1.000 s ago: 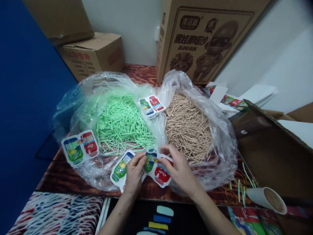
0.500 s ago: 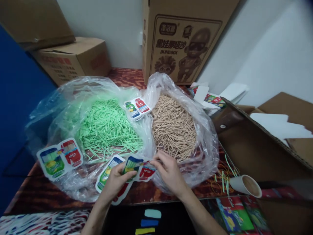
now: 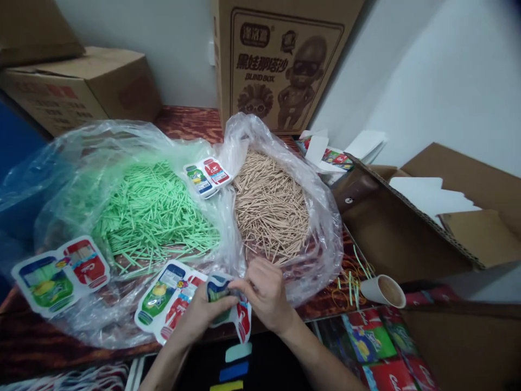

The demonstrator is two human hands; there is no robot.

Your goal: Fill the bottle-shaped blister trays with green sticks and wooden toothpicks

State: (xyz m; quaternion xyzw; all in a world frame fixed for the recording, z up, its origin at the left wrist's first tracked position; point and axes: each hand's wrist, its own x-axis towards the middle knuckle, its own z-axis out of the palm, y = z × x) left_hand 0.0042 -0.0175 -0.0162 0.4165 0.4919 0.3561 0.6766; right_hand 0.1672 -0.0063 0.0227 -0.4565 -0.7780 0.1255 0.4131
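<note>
Both my hands pinch one printed bottle-shaped packet (image 3: 232, 309), green on one half and red on the other, folded downward between them. My left hand (image 3: 201, 315) grips its green side and my right hand (image 3: 264, 296) grips its top edge. Just left of them another such packet (image 3: 165, 298) lies flat on the plastic. Behind my hands, a clear bag of green sticks (image 3: 146, 212) and a clear bag of tan sticks (image 3: 271, 209) lie open on the wooden table (image 3: 183, 122).
Two more packets lie on the bags (image 3: 61, 274) (image 3: 207, 176). A paper cup (image 3: 382, 290) lies tipped beside loose green sticks. An open cardboard box (image 3: 427, 217) stands at right, a printed carton (image 3: 280, 60) at the back, more boxes (image 3: 81, 84) back left.
The packet in my hands has been bent from flat into a fold, and both hands have come closer together. The view has swung to the right.
</note>
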